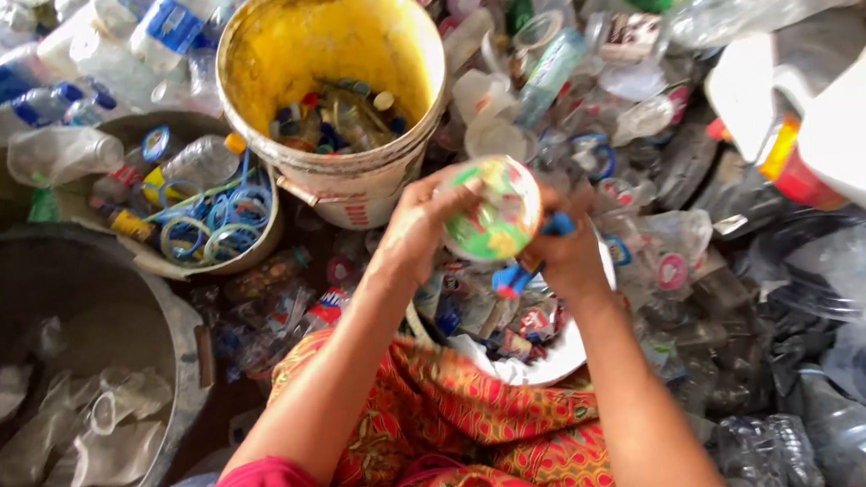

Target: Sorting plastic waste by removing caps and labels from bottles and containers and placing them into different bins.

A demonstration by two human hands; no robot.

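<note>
My left hand (420,226) grips a clear plastic cup (491,210) whose round end bears a green, yellow and red lid or label facing me. Against the cup's right side, my right hand (566,250) holds a small tool with a blue handle (556,225). Both hands hover over a white bowl (560,361) of torn labels and scraps that rests on my lap, which is covered by orange patterned cloth (443,413).
A yellow-lined white bucket (330,39) with caps and scraps stands just beyond my hands. A round basin (143,256) to the left holds blue rings and bottles. A big dark tub (183,334) with clear plastic sits at the near left. Bottles and cups (645,110) pile up on the right.
</note>
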